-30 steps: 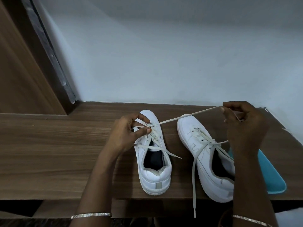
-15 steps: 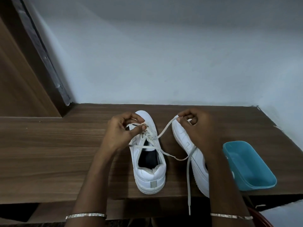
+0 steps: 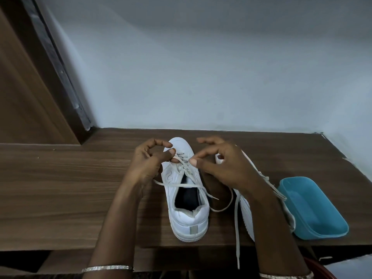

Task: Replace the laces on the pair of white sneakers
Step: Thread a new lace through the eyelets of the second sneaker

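Dark wood-grain table (image 3: 60, 198), white sneaker (image 3: 189, 222) near its front edge, second white sneaker (image 3: 246, 216) beside it, teal tray (image 3: 312, 202) just right.

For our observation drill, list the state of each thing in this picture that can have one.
Left hand: pinches the first lace at the eyelets.
Right hand: pinches the same lace, other fingers spread.
First sneaker: upright, partly laced, untied.
First lace: ends loose across the opening.
Second sneaker: loosely laced, mostly hidden.
Second lace: untied, one end hanging over the table edge.
Blue tray: empty.
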